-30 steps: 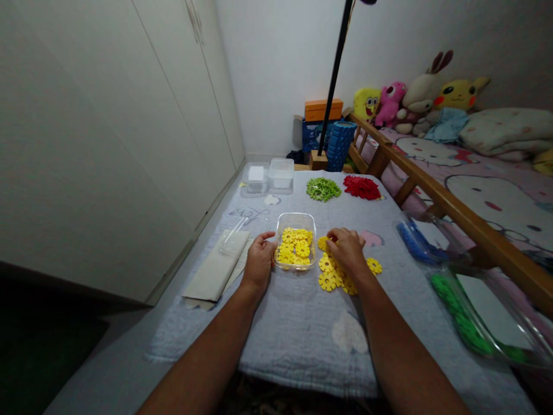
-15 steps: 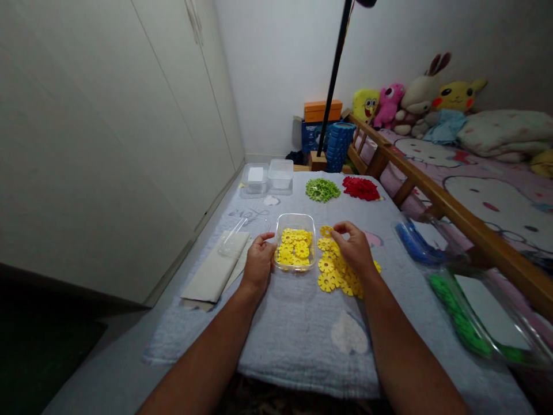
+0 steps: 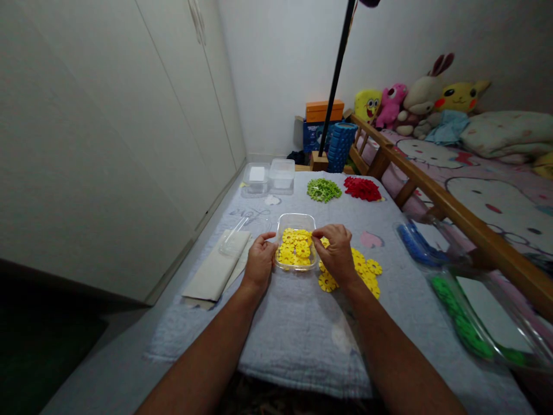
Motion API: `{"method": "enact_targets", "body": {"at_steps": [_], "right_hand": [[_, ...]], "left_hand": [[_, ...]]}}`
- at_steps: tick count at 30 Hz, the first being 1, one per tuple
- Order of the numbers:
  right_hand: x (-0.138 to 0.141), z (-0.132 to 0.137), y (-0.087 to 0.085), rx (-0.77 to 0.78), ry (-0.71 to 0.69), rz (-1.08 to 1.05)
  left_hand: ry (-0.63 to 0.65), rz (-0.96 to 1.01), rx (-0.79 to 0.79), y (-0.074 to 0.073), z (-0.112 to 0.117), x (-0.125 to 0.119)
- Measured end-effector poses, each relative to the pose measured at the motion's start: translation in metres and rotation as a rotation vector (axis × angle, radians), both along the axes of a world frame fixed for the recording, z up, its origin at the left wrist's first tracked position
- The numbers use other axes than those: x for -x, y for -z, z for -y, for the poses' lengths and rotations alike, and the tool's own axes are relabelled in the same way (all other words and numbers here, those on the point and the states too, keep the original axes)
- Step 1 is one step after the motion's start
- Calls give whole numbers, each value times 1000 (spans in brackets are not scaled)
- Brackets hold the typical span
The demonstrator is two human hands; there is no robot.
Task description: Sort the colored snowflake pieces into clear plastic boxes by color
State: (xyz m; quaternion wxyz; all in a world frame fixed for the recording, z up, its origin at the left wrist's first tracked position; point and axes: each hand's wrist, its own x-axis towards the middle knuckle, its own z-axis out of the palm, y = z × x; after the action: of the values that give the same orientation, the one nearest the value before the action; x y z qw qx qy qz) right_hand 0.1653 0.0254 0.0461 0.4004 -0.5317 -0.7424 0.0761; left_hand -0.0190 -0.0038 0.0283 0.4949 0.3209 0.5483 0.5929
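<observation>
Small bedroom from the head cam: white wardrobe doors (image 3: 129, 115) all down the left, and a wooden bed rail (image 3: 453, 210) on the right with a row of plush toys (image 3: 423, 92) at the far end of the bed. In the middle is a low table under a pale blue blanket (image 3: 298, 340), with a black pole (image 3: 339, 80) standing behind it. My left hand (image 3: 259, 260) is wrapped round the left side of a clear container (image 3: 296, 219), thumb up by the rim, holding it on the blanket. The container sits dead centre and has a layer of yellow flower pieces (image 3: 296, 251) in it. My right hand (image 3: 334, 249) is at its right edge with the fingers pinched narrow. I honestly can't tell if there's a piece between them. Just right of that hand is a loose yellow pile (image 3: 367, 271) on the blanket. Further back are a green pile (image 3: 323, 189) and a red pile (image 3: 362, 188) side by side, with two small clear boxes (image 3: 268, 174) to their left. A clear lid (image 3: 235, 239) lies on a folded cloth (image 3: 213, 271) left of my left hand. Off the right edge, one tray holds blue pieces (image 3: 417, 245) and a nearer one holds green pieces (image 3: 464, 323).
</observation>
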Motion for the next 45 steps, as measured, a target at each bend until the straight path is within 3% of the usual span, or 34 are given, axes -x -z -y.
{"method": "enact_targets", "body": {"at_steps": [7,12,17,21,25,32,37,41,45], "right_hand": [[-9,-7,8,-41,-25,-86],[-29,-16,12,-47,130,-129],[-38,-21,19,182,264,141],[-35,-18,23,327,232,409],[-31,-15,21,349,203,483],[-37,-21,25,283,199,257],[-34,-19,18,59,183,-112],[-23,-11,7,-78,82,-264],[-12,-1,2,-83,-55,-242]], "left_hand": [[10,-11,-8,-1,0,0],[5,-18,-13,1,-1,1],[3,2,-13,4,-2,1],[0,-7,-14,3,-1,1],[-2,-21,-17,3,-1,1],[-1,-26,-8,1,-1,1],[-3,-19,-6,1,0,0],[-7,-16,-10,2,-1,1],[3,-20,-8,3,-1,1]]}}
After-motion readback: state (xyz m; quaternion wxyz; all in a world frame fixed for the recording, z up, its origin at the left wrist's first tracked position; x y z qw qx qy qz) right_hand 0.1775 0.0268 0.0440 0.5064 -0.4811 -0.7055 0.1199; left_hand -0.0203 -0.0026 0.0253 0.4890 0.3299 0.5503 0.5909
